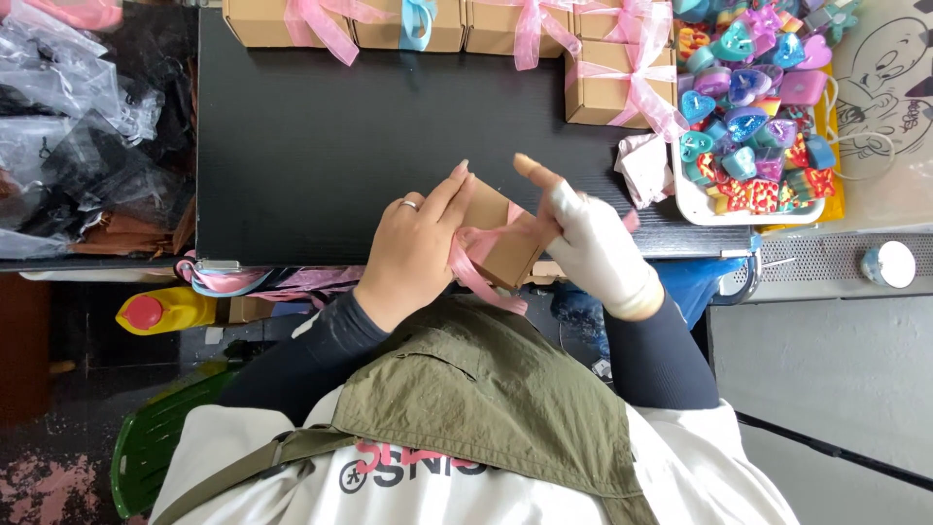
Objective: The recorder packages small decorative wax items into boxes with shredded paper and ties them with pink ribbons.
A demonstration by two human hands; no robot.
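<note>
Between the two hands, at the near edge of the black tabletop [321,146], sits a small brown cardboard box [498,243], tilted so one corner points toward the person. From the head view, the left hand [413,248] lies on the box's left side, its fingers [449,190] stretched long and close together over the lid, a ring on one of them. Pink ribbon [476,267] crosses the box just below those fingers and trails off the tabletop's edge toward the person's green vest. The right hand [593,248] — wrapped in a white glove or bandage that leaves the fingertips bare — presses against the box's right side and pinches the ribbon there; its forefinger sticks out straight, away from the box, the rest curled in on the ribbon.

Beyond the fingers, at the tabletop's far edge, stands a row of finished boxes [437,24] of the same brown card, tied with pink and light-blue bows; one more tied box [612,83] sits apart, far right of the right hand. Just past that hand lies a crumpled pink scrap [643,165]. Further right a white tray [695,199] holds a heap of bright heart-shaped candles [748,107]. Far left of the left hand — clear plastic bags [68,107] in a pile.
</note>
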